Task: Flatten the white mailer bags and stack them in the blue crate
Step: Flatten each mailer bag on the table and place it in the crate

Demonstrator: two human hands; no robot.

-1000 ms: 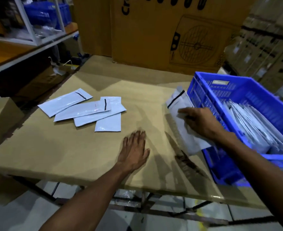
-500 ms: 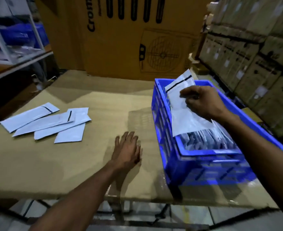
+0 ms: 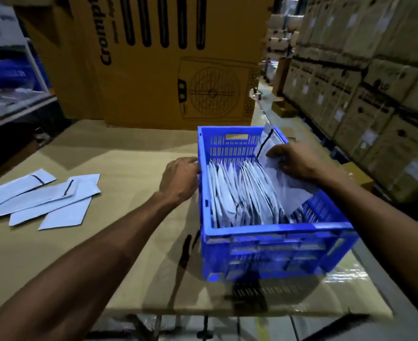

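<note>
White mailer point(image 3: 280, 178), gripped by the right hand point(image 3: 292, 162), stands tilted over the right side of the blue crate point(image 3: 274, 252). Its long axis runs from the crate's far right corner down toward the near right, and the end with the black strip points up and away, past the far rim. The lower end dips in beside the bags already filed. The right hand's fingers curl around the mailer's upper part.

The crate sits on the cardboard-covered worktop point(image 3: 134, 242). It holds a packed row of white bags point(image 3: 237, 195) standing on edge, leaning together.

The left hand point(image 3: 179, 179) is at the crate's left wall, knuckles up, fingers bent at the rim; whether it clasps the rim or only touches it cannot be told.

Left of the crate, well apart from it, four flat mailers point(image 3: 43, 200) lie overlapped on the worktop, long axes slanting toward the far right. Behind the crate stands a large brown carton point(image 3: 153, 70); to the crate's right rise stacked boxes point(image 3: 365, 77).
</note>
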